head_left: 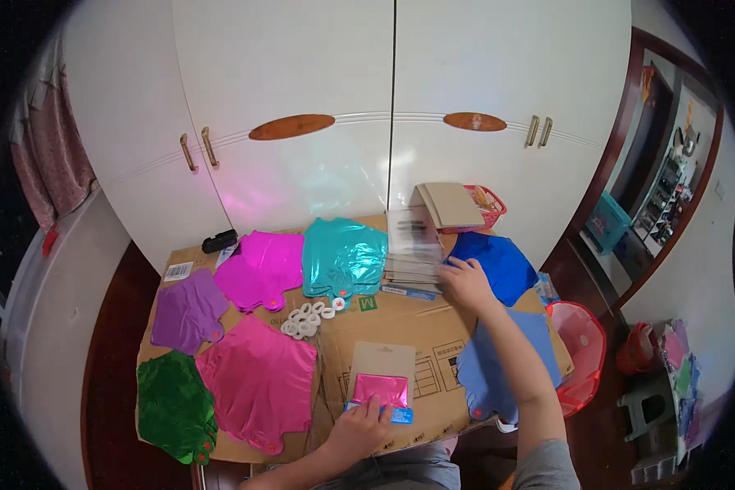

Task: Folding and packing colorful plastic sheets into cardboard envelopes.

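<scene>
Pink foil packet (381, 389), head view: lies on a brown card (384, 357) near the cardboard's front edge, under the left hand's (358, 428) fingers; the right hand (467, 283) reaches the card stack (412, 269). Neither grip is discernible. Careless pulling could spill the stack; uneven pressure could skew the packet.

Soft indoor light, pink and teal reflections on cabinet doors (302, 180), glare on teal foil (343, 257), bent edges, black rim
</scene>
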Motion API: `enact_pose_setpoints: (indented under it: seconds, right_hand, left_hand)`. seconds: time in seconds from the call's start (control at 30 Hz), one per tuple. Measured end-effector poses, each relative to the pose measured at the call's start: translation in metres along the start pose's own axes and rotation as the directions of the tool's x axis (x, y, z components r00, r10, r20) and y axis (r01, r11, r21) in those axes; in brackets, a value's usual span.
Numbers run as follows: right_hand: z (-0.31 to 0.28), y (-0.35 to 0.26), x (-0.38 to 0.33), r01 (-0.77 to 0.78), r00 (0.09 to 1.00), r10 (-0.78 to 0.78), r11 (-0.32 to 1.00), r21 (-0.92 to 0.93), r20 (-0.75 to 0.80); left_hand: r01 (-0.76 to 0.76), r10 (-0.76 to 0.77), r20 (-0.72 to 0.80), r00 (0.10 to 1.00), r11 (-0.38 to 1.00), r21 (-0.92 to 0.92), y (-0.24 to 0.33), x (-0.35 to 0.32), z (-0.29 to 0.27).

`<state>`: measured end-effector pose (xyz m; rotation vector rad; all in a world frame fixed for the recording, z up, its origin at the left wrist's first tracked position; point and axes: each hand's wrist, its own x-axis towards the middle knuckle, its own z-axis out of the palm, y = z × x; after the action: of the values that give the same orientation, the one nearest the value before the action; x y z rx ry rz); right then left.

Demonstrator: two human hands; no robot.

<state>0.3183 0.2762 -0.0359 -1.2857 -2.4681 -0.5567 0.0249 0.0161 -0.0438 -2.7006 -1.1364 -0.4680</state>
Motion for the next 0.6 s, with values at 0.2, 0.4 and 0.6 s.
enact_pose_setpoints:
  seconds: [0.2, 0.4, 0.6]
  right_hand:
    - [-0.022, -0.020, -0.015, -0.044, 0.984, 0.065, 0.991, 0.130, -0.165]
    - [-0.052, -0.080, -0.041, 0.185, 0.956, -0.107, 0.943, 0.278, -0.274]
    - [-0.061, -0.110, -0.089, 0.220, 0.962, -0.271, 0.848, 0.482, 0.037]
  left_hand:
    - [-0.010, 0.010, 0.016, 1.000, 1.000, -0.019, -0.006, -0.003, 0.000]
    - [0.132, -0.140, -0.125, 0.982, 0.989, -0.072, -0.010, -0.004, -0.001]
    - [0.255, -0.306, -0.285, 0.908, 0.945, -0.203, -0.011, -0.004, -0.005]
